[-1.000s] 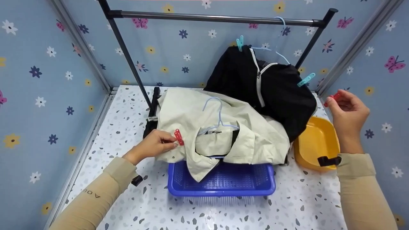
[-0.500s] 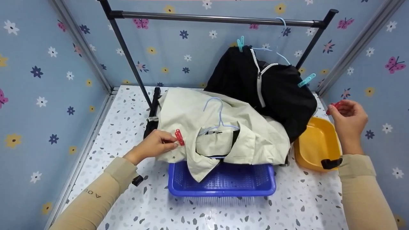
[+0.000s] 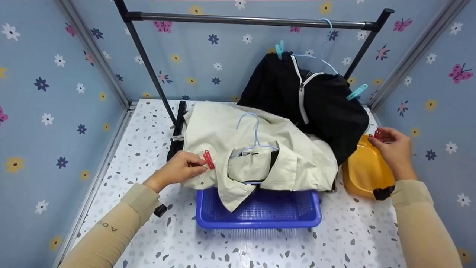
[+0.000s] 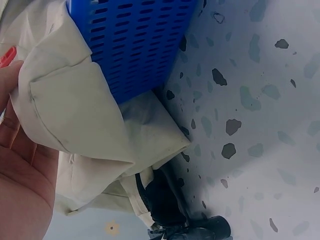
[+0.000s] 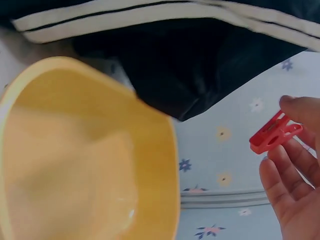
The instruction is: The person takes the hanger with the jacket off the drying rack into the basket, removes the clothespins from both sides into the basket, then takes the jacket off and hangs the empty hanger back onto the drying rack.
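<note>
red clothespin [image 5: 260,144] in right hand [image 5: 296,187], open gap to yellow basin's rim [image 5: 171,170]

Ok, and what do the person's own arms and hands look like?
The left hand and right hand wear no gloves. The left sleeve and right sleeve are tan with wide cuffs; dark lettering shows on the left one only. A small black fitting sits at each wrist.

A booth [image 3: 208,87] arranged as a laundry corner: flower-printed panels [image 3: 55,123] with metal corner strips [image 3: 93,52] rise beyond and outside the left grip [image 3: 178,169] and right grip [image 3: 395,150], a garment rack [image 3: 245,19] bearing a black jacket [image 3: 327,108] stands beyond, and a blue basket [image 3: 258,225] sits between them.
</note>
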### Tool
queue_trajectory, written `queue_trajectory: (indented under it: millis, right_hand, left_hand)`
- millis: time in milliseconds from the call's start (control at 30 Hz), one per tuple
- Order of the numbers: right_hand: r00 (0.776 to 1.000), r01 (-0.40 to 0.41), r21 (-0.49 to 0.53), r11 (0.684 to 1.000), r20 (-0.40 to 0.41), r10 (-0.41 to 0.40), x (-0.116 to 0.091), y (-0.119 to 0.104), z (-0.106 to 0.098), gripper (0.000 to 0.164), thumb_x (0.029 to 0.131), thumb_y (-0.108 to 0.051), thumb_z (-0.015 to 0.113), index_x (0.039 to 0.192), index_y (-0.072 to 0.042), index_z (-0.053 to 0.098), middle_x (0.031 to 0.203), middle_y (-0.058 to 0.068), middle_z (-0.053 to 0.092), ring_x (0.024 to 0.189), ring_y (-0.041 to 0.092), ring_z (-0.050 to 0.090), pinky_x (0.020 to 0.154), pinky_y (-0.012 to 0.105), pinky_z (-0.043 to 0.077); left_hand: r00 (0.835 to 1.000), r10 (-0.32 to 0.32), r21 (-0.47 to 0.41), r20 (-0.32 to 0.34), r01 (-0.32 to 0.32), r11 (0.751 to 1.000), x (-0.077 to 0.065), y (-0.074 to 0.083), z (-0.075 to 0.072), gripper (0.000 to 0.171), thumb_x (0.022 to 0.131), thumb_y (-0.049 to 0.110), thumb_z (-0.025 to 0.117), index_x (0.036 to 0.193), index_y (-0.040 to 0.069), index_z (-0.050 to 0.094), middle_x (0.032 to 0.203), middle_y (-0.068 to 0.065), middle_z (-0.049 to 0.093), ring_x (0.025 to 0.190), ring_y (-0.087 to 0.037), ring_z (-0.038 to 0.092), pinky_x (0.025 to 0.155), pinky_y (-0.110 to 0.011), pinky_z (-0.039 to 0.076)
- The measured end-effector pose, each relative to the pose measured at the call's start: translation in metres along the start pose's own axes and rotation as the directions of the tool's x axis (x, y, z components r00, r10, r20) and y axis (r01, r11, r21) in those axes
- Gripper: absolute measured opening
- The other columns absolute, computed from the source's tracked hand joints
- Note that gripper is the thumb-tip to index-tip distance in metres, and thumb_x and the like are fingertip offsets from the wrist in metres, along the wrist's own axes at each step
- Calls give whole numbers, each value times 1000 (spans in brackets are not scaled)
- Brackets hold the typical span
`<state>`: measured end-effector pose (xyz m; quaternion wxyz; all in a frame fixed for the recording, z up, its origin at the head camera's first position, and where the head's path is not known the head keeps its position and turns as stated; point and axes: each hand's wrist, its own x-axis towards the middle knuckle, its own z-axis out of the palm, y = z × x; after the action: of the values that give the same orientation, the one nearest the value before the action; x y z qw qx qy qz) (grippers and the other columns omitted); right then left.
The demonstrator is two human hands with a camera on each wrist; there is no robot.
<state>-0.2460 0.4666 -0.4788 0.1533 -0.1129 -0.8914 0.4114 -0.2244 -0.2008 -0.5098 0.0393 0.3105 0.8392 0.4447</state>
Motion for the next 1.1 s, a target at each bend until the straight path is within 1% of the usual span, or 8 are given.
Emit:
queue_trajectory:
  millis: [133, 233, 333, 533, 600, 767, 867, 1100]
  right_hand:
    - [994, -12, -71, 997, 110, 20, 4, 7, 1, 48, 104, -27, 75, 143, -1, 64, 117, 2, 67, 96, 3, 59, 81, 1, 49]
    - [982, -23, -110, 994, 182, 43, 6, 13, 2, 50, 105, -27, 74, 146, 0, 62, 128, 17, 65, 100, 11, 60, 79, 2, 50]
    - [967, -36, -135, 990, 245, 69, 7, 21, 1, 50, 106, -25, 73, 147, 0, 60, 132, 23, 63, 103, 20, 60, 78, 3, 50]
    - [928, -65, -155, 986, 355, 117, 9, 38, 3, 49, 106, -21, 73, 147, 2, 58, 134, 24, 62, 105, 28, 64, 79, 9, 54]
    - [914, -78, -158, 984, 384, 134, 11, 42, 4, 50, 105, -20, 74, 147, 2, 59, 132, 23, 63, 103, 29, 66, 81, 12, 57]
    - [880, -116, -171, 979, 438, 181, 13, 52, 7, 50, 104, -18, 77, 145, 3, 59, 123, 19, 65, 102, 31, 66, 82, 15, 58]
    - [863, -118, -189, 975, 466, 194, 13, 59, 9, 50, 103, -17, 78, 144, 4, 59, 119, 17, 67, 101, 30, 67, 81, 17, 58]
    - [822, -115, -211, 971, 528, 213, 9, 73, 16, 49, 101, -12, 78, 142, 7, 58, 119, 19, 66, 99, 31, 68, 81, 19, 59]
  left_hand:
    - [1000, -3, 5, -6, 3, 1000, 0, 0, -1, 10, 94, 5, 80, 101, 6, 87, 94, -9, 83, 80, -1, 64, 75, -18, 51]
    - [1000, -2, 3, -8, 2, 1000, 0, 1, -2, 9, 95, 5, 80, 100, 6, 87, 93, -9, 82, 80, -1, 63, 74, -18, 51]
    - [1000, 6, 5, -12, -6, 1000, 0, 0, -2, 9, 94, 4, 80, 100, 6, 87, 92, -9, 82, 79, -1, 63, 74, -17, 51]
    - [999, 32, 11, -27, -32, 999, 0, -1, -3, 9, 94, 4, 80, 100, 5, 87, 92, -10, 82, 79, 0, 63, 73, -17, 51]
    - [999, 24, 2, -28, -24, 1000, 0, -1, -3, 9, 94, 3, 80, 99, 5, 87, 91, -10, 82, 79, 0, 62, 72, -16, 50]
    - [999, 17, -16, -31, -18, 1000, 0, 0, -3, 8, 94, 3, 81, 99, 4, 87, 93, -11, 82, 80, 1, 62, 73, -15, 49]
    - [1000, 12, -14, -27, -12, 1000, 0, 0, -2, 9, 93, 3, 81, 100, 4, 87, 93, -11, 83, 79, 1, 63, 73, -15, 50]
    - [1000, -12, -13, -5, 12, 1000, -1, 1, 0, 10, 94, 5, 81, 102, 4, 87, 96, -11, 83, 81, -1, 65, 75, -17, 52]
